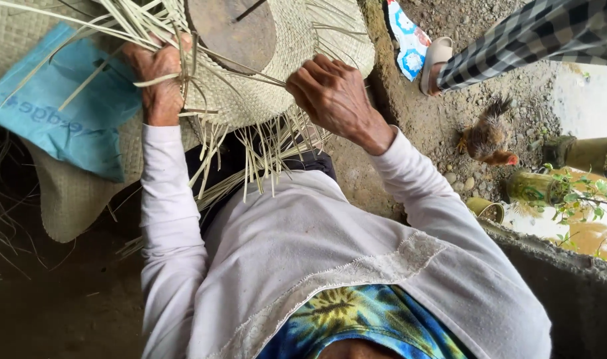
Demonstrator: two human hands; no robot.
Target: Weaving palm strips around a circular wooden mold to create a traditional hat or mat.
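Observation:
A pale woven straw piece point(297, 40) lies in front of me, with loose strips hanging off its edge over my lap. A round brown wooden block point(230, 30) rests on top of it. My left hand point(158, 76) is closed around a bunch of loose straw strips point(127, 23) at the weave's left edge. My right hand point(330, 93) has its fingers curled and pinches a thin strip at the right edge of the weave. Long white sleeves cover both my arms.
A blue plastic bag point(64, 116) lies on more woven matting at the left. Another person's leg in checked cloth point(529, 36), with a sandal point(436, 63), stands at the upper right on gravel. A chicken point(486, 136) and bamboo pots point(536, 187) with plants are at the right.

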